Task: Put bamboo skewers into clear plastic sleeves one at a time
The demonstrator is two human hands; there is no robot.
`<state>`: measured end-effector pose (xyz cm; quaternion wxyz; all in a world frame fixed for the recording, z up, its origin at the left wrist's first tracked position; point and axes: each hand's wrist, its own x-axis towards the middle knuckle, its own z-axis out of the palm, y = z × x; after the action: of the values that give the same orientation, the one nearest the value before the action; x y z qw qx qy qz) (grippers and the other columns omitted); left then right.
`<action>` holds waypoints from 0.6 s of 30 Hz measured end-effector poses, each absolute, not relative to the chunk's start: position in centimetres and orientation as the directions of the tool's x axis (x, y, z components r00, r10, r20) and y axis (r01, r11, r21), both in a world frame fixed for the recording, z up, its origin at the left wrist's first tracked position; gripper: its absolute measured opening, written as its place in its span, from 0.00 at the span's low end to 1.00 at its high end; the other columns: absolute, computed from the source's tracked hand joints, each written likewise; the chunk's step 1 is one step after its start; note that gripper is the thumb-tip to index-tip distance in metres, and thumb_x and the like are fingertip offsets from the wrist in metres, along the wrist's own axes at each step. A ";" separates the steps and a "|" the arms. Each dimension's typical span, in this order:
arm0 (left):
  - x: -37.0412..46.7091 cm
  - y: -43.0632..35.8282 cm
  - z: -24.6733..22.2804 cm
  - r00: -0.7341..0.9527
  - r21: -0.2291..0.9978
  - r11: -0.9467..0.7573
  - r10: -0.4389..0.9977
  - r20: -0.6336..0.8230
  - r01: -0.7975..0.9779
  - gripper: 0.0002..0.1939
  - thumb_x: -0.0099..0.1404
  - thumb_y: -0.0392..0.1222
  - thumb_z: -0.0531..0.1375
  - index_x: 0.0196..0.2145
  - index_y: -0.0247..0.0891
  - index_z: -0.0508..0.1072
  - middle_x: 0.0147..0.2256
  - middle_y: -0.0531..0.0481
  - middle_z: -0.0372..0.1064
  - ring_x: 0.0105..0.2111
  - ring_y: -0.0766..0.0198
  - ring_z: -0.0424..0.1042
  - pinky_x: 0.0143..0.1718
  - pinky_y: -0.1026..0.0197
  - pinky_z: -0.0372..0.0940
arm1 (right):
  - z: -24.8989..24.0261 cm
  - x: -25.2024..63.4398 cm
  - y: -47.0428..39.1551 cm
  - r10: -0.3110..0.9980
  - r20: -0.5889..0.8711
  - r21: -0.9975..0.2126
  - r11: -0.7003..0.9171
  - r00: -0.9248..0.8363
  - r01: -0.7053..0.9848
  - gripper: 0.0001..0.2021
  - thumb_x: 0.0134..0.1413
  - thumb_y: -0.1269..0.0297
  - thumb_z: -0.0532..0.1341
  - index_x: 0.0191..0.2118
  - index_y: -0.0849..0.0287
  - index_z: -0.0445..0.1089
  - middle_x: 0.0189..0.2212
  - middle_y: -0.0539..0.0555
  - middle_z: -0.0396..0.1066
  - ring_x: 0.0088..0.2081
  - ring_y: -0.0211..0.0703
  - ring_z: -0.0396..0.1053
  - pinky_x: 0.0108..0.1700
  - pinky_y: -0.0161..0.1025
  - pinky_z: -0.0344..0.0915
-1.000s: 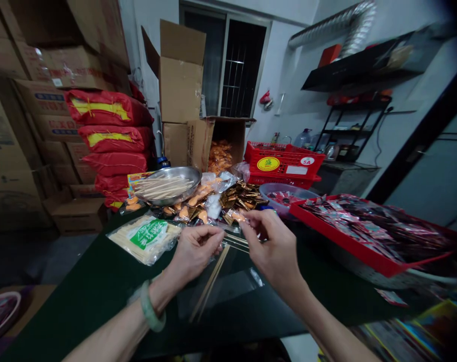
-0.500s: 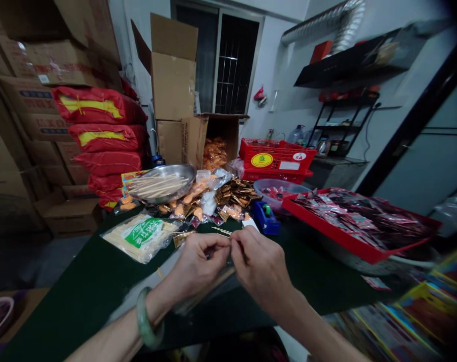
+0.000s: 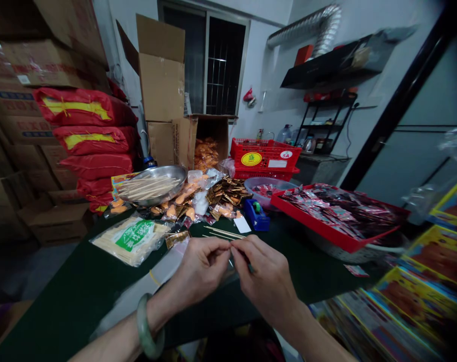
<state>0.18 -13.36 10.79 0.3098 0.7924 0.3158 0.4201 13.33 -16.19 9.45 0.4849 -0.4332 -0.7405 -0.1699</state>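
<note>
My left hand (image 3: 203, 266) and my right hand (image 3: 264, 269) meet at the fingertips above the dark green table (image 3: 66, 281). Both are closed in a pinch on what looks like a clear plastic bag (image 3: 231, 274), mostly hidden behind the fingers. A green bangle circles my left wrist. Just beyond the fingers, several thin wooden sticks (image 3: 222, 232) lie on the table. A white card (image 3: 242, 224) is behind them, next to a blue tape dispenser (image 3: 257, 215). Left of my hands are flat plastic bags (image 3: 138, 294) and a packet of sticks (image 3: 132, 239) with a green label.
A metal bowl (image 3: 179, 177) of sticks stands behind, near orange pieces (image 3: 185, 193) and gold-brown sachets (image 3: 230, 191). To the right are a red tray (image 3: 311, 226) heaped with sachets, a plastic basin (image 3: 268, 201) and a red crate (image 3: 266, 151). Colourful printed packaging (image 3: 413, 296) fills the near right.
The view has turned slightly right, so the surroundings sit further left. My hands stay pinched together; more of the sticks and the white card now shows beyond them.
</note>
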 end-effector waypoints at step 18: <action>-2.1 -12.6 11.3 0.305 0.957 -0.288 0.908 0.287 -0.044 0.10 0.59 0.42 0.57 0.33 0.33 0.72 0.26 0.48 0.72 0.25 0.67 0.69 0.25 0.67 0.63 | 3.7 26.0 -24.5 0.977 0.075 -0.882 -0.028 0.197 0.471 0.13 0.47 0.51 0.59 0.22 0.53 0.68 0.15 0.51 0.63 0.18 0.39 0.65 0.17 0.33 0.57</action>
<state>-2.12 -12.62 11.28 0.4925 0.6404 0.3371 0.4833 26.05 -24.54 3.66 0.4195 -0.6502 -0.5570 0.3018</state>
